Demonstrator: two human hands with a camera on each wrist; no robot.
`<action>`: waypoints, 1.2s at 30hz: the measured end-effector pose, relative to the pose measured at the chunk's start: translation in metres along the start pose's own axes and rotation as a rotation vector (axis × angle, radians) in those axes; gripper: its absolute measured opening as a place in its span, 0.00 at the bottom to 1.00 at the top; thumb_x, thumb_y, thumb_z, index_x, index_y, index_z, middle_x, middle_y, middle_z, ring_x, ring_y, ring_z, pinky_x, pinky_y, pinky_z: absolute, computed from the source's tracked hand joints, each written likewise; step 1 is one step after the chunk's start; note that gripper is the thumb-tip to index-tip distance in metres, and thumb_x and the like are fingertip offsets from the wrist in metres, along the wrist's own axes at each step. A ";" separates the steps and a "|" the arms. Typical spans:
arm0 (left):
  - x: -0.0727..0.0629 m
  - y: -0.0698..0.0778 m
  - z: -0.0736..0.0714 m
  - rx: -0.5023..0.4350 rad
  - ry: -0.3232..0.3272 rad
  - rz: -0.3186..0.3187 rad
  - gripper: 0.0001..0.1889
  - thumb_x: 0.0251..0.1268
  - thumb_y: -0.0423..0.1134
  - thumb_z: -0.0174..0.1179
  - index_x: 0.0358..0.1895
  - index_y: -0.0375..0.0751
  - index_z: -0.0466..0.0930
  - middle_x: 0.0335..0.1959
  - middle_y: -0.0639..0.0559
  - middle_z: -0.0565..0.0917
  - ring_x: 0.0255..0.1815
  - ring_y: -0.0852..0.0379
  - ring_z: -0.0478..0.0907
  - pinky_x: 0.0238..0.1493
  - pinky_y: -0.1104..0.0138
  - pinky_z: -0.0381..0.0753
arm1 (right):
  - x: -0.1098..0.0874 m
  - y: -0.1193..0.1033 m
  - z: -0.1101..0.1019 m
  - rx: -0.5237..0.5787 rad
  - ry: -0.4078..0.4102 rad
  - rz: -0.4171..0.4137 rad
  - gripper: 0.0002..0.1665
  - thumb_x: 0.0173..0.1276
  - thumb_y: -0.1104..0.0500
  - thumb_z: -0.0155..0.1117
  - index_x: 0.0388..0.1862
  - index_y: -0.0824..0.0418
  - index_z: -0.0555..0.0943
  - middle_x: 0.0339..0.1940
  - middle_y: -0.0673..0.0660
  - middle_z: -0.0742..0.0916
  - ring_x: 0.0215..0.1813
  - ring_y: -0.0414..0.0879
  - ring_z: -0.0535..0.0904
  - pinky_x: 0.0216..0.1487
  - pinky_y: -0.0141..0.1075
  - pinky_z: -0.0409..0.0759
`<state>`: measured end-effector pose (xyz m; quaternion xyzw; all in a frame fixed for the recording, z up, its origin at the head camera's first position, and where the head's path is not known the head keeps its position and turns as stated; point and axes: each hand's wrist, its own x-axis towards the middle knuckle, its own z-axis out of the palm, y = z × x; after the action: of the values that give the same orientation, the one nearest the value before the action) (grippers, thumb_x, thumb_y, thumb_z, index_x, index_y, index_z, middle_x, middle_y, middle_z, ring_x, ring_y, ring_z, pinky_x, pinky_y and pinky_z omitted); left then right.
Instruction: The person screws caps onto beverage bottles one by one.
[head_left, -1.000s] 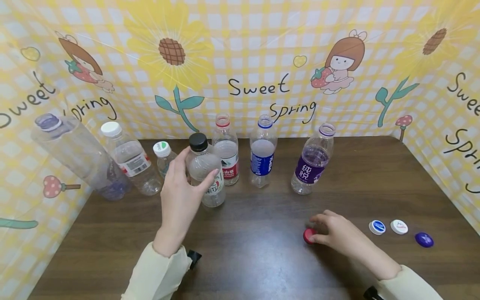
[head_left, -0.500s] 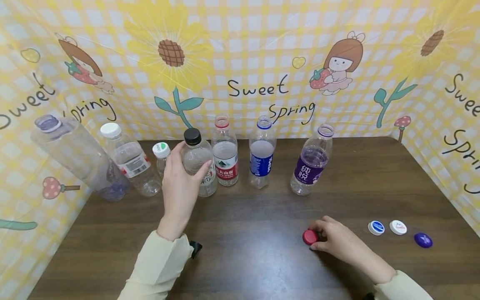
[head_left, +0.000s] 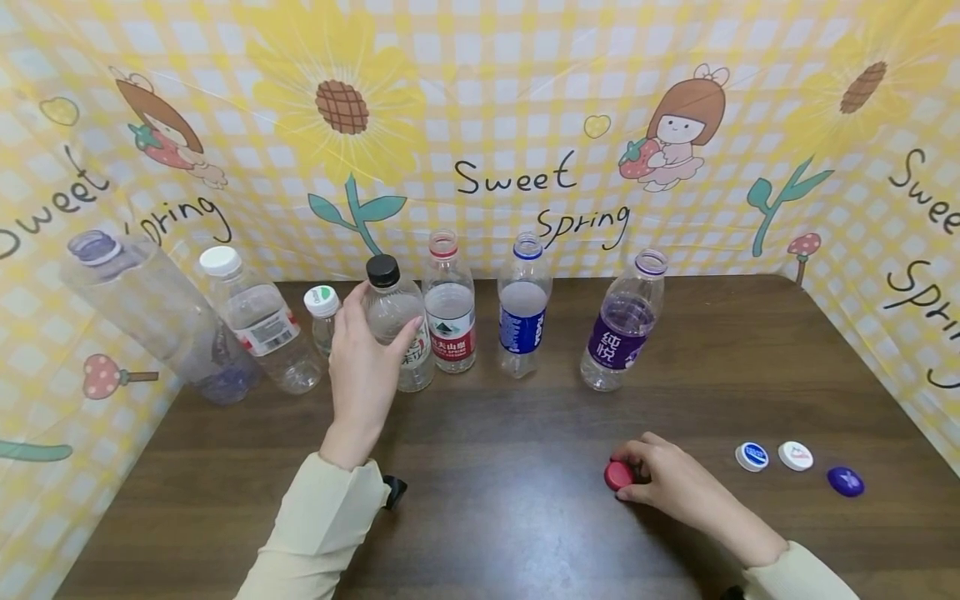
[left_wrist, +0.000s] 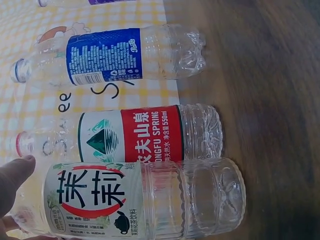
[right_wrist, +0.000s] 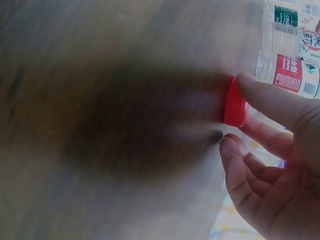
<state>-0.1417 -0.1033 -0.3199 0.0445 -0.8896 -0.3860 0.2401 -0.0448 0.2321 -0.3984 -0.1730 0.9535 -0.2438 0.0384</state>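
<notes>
Here, the left hand grips a black-capped bottle left of centre near the back edge of the desk; a red-labelled bottle stands just beside it; nearer the front edge, the right hand pinches a red cap; rightmost lies a purple cap.

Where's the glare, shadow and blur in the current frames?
Head: pale glare on the table, below and left of the red cap; left wrist: table looks soft, red-labelled bottle legible; right wrist: broad dark shadow beside the cap, table surface blurred.
</notes>
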 end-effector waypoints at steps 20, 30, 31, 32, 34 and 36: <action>0.005 0.003 -0.003 0.024 -0.065 -0.024 0.41 0.59 0.48 0.65 0.72 0.38 0.56 0.67 0.36 0.66 0.68 0.40 0.66 0.65 0.45 0.68 | 0.001 -0.002 0.002 0.030 0.000 0.035 0.16 0.49 0.60 0.76 0.37 0.60 0.82 0.29 0.47 0.78 0.29 0.32 0.69 0.28 0.27 0.71; 0.006 0.002 -0.005 0.044 -0.063 -0.009 0.42 0.59 0.48 0.66 0.73 0.38 0.54 0.67 0.35 0.66 0.67 0.38 0.67 0.64 0.45 0.69 | 0.001 -0.001 0.004 0.030 0.006 0.029 0.16 0.50 0.60 0.75 0.38 0.60 0.82 0.29 0.47 0.78 0.28 0.31 0.69 0.28 0.27 0.70; 0.006 0.002 -0.005 0.044 -0.063 -0.010 0.43 0.59 0.48 0.66 0.73 0.38 0.53 0.67 0.35 0.66 0.67 0.38 0.67 0.63 0.44 0.70 | 0.001 -0.001 0.004 0.029 0.007 0.028 0.16 0.50 0.60 0.75 0.38 0.60 0.82 0.29 0.47 0.78 0.28 0.31 0.69 0.28 0.27 0.71; 0.006 0.002 -0.005 0.043 -0.064 -0.012 0.44 0.59 0.48 0.66 0.74 0.38 0.52 0.68 0.34 0.65 0.67 0.37 0.67 0.63 0.44 0.70 | 0.001 -0.001 0.004 0.029 0.006 0.028 0.16 0.50 0.60 0.75 0.38 0.60 0.82 0.29 0.47 0.78 0.28 0.31 0.69 0.28 0.27 0.71; 0.005 0.002 -0.005 0.040 -0.065 -0.018 0.46 0.58 0.49 0.66 0.74 0.39 0.49 0.68 0.34 0.65 0.66 0.37 0.67 0.63 0.44 0.70 | 0.001 -0.001 0.004 0.028 0.005 0.029 0.16 0.50 0.59 0.75 0.38 0.60 0.82 0.29 0.47 0.78 0.29 0.32 0.69 0.28 0.27 0.71; 0.005 0.002 -0.006 0.039 -0.062 -0.026 0.47 0.58 0.50 0.66 0.75 0.38 0.48 0.68 0.33 0.65 0.66 0.36 0.67 0.63 0.44 0.70 | 0.001 -0.001 0.004 0.029 0.002 0.032 0.16 0.50 0.59 0.75 0.38 0.60 0.82 0.29 0.47 0.78 0.29 0.32 0.70 0.28 0.27 0.71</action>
<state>-0.1430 -0.1069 -0.3128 0.0489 -0.9034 -0.3728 0.2062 -0.0449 0.2297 -0.4012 -0.1571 0.9526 -0.2569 0.0436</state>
